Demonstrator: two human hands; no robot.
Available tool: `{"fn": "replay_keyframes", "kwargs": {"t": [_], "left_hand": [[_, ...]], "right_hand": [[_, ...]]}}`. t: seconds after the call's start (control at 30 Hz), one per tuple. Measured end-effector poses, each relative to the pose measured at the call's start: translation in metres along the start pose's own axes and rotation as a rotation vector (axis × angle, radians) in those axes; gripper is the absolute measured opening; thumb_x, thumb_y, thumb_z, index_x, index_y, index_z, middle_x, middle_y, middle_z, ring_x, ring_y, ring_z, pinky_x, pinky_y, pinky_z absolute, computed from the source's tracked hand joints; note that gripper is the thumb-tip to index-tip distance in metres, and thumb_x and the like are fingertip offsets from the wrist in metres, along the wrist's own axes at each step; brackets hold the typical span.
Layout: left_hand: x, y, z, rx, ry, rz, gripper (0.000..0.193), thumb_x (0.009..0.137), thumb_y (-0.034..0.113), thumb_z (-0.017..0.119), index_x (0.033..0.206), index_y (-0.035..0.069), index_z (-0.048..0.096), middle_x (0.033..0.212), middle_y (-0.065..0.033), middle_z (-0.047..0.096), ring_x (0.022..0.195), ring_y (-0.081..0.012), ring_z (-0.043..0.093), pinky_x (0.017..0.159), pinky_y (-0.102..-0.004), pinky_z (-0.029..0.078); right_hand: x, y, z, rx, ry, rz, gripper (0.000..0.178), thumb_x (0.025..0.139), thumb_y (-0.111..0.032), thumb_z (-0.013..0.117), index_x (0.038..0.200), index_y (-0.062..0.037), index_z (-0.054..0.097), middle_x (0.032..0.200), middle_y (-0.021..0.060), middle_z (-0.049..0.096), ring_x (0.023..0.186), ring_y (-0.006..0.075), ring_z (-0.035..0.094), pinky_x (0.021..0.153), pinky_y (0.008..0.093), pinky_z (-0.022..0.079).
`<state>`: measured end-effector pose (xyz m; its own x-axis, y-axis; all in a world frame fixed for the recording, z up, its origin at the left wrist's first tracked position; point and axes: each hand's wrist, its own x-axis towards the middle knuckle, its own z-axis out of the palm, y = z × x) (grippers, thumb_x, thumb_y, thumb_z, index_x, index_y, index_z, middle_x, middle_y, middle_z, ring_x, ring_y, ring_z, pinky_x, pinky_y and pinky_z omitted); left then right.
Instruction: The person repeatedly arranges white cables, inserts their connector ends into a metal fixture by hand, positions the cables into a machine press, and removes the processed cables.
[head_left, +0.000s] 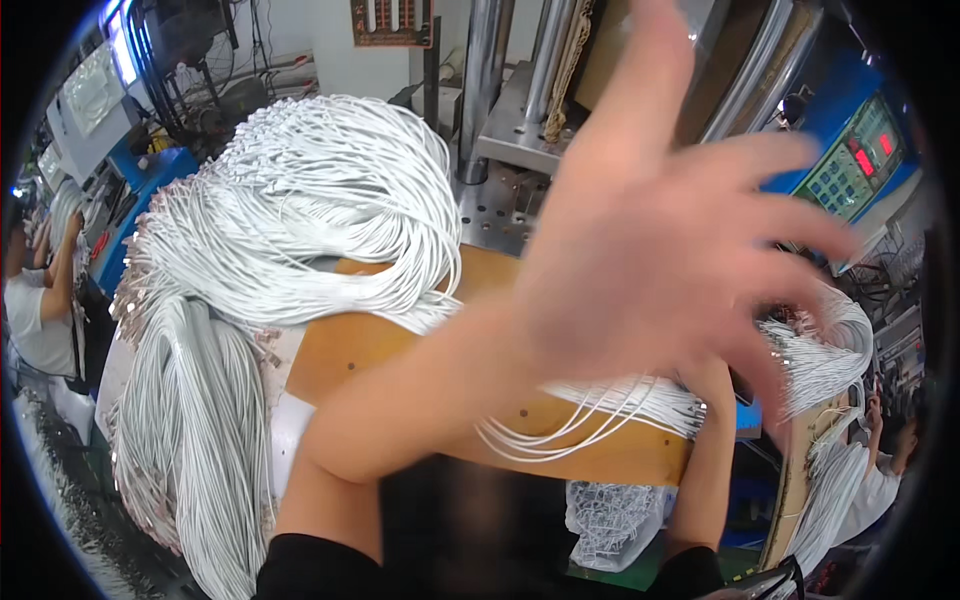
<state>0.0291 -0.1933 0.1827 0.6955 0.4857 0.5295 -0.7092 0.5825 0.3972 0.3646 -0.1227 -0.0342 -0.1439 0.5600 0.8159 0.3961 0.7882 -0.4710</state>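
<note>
My left hand [650, 265] is raised close to the camera, palm showing and fingers spread. It is blurred by motion and holds nothing. Behind it, my right hand [708, 380] is at the right end of the brown board, by the ends of a bundle of white cables [650, 408]. Its fingers are mostly hidden by my left hand, so I cannot tell its grip. A few white cables loop loosely over the board's near edge. On the left lies a large coiled heap of white cables [310, 210] with metal connector ends. More cables [195, 390] drape down beside it.
A machine with steel columns [482, 90] stands behind the brown board [400, 365]. At right is a blue control box [860, 150] with red digits. A clear plastic bag [612, 520] of small parts is below the board. Other people [40, 300] work at both sides.
</note>
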Motion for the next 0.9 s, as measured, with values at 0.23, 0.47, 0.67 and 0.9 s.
{"fn": "replay_keyframes", "kwargs": {"t": [0.23,0.47,0.67,0.9], "left_hand": [[-0.041,0.026,-0.256,0.921,1.175,-0.186,0.030,0.093,0.024,0.060,0.111,0.000,0.057,0.108,-0.0136,0.063,0.102,-0.0208,0.059,0.082,-0.0346,0.049],[-0.004,-0.001,-0.262,0.483,0.806,-0.177,0.021,0.096,0.013,0.053,0.108,-0.003,0.053,0.095,-0.0148,0.063,0.082,-0.0287,0.068,0.073,-0.0409,0.058],[-0.017,0.014,-0.250,0.540,0.867,-0.095,0.021,0.098,0.015,0.050,0.109,-0.002,0.055,0.092,-0.0137,0.062,0.082,-0.0299,0.069,0.072,-0.0412,0.059],[-0.027,0.022,-0.215,0.460,0.646,-0.197,0.026,0.100,0.021,0.051,0.112,-0.001,0.056,0.084,-0.0103,0.064,0.072,-0.0264,0.069,0.066,-0.0373,0.059]], "right_hand": [[0.127,0.020,0.084,-0.243,-0.594,0.433,0.042,0.090,-0.025,0.066,0.123,0.0009,0.060,0.110,0.0172,0.067,0.100,0.0282,0.063,0.087,0.0380,0.049],[0.130,0.162,0.138,-0.657,-0.469,0.229,0.046,0.095,-0.040,0.047,0.123,-0.0067,0.062,0.129,0.0150,0.060,0.121,0.0339,0.052,0.110,0.0416,0.035],[0.133,0.163,0.166,-0.794,-0.430,0.138,0.041,0.094,-0.036,0.053,0.122,-0.0078,0.062,0.130,0.0148,0.058,0.122,0.0303,0.051,0.108,0.0400,0.037],[0.154,0.033,0.119,-0.289,-0.534,0.720,0.039,0.091,-0.037,0.065,0.106,-0.0017,0.070,0.089,0.0128,0.071,0.080,0.0203,0.064,0.074,0.0360,0.051]]}}
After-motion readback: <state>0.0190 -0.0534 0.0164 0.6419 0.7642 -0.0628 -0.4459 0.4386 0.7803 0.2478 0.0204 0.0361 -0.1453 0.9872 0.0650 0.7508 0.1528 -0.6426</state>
